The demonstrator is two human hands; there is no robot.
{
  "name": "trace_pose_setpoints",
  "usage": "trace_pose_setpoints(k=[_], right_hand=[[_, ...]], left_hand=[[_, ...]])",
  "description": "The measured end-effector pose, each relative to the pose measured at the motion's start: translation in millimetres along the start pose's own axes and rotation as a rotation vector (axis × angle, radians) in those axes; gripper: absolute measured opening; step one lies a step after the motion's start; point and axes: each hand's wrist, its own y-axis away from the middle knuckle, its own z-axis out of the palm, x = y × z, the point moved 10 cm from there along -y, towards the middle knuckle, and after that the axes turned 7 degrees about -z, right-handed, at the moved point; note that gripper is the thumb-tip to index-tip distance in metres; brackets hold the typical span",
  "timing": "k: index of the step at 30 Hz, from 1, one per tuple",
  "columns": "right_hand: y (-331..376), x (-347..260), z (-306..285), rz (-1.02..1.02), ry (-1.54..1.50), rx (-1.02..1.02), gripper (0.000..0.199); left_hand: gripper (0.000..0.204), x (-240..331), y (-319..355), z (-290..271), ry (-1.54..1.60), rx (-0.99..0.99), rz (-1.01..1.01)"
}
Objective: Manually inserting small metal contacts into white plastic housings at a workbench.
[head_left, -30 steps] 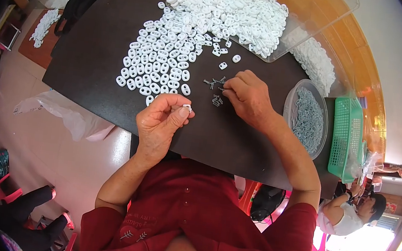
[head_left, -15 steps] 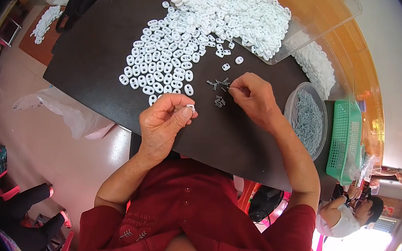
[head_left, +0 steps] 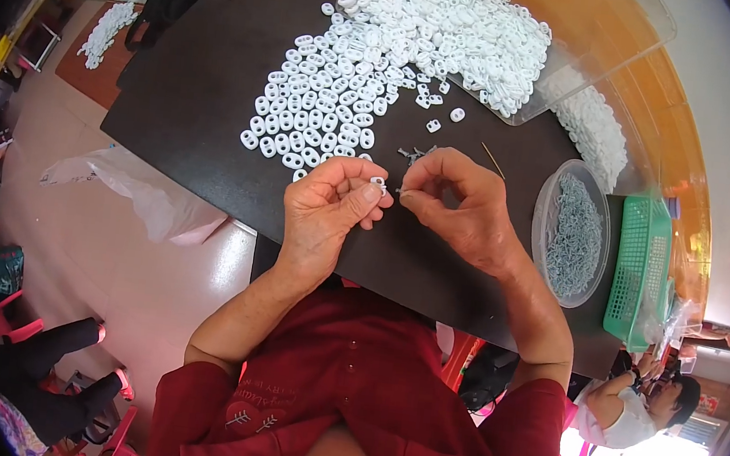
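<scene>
Between the thumb and fingers of my left hand (head_left: 322, 210) is a small white plastic piece with holes (head_left: 378, 182). My right hand (head_left: 465, 207) is closed in a pinch just to its right, fingertips close to the white piece but apart from it. A tiny grey screw (head_left: 399, 191) seems to show at those fingertips. Behind the right hand, a few loose grey screws (head_left: 415, 154) lie on the dark table (head_left: 208, 114), partly hidden by it. Many white oval two-holed pieces (head_left: 316, 103) are spread flat beyond my left hand.
A clear bin (head_left: 519, 115) spills white pieces at the back. To the right stand a round tub of grey screws (head_left: 575, 241) and a green basket (head_left: 637, 265). A thin yellowish stick (head_left: 492, 159) lies near my right hand. Another person (head_left: 630, 412) sits at far right.
My right hand has come away from the loose screws toward my left hand. The left hand has lifted slightly with the white piece. The whole view has shifted a little.
</scene>
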Motion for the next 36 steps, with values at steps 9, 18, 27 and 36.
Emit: trace_pose_setpoints(k=[9, 18, 27, 36], right_hand=[[-2, -5, 4, -0.129, 0.017, -0.006, 0.009], [-3, 1, 9, -0.046, -0.005, -0.029, 0.009], [-4, 5, 14, 0.031, 0.012, -0.051, 0.011], [-4, 8, 12, 0.005, -0.033, 0.047, 0.011]], left_hand=[[0.016, -8, -2, 4, 0.004, -0.025, -0.038], [0.015, -8, 0, 1, 0.000, -0.008, -0.040], [0.016, -12, 4, 2, -0.085, 0.030, 0.038], [0.012, -6, 5, 1, -0.020, 0.044, 0.106]])
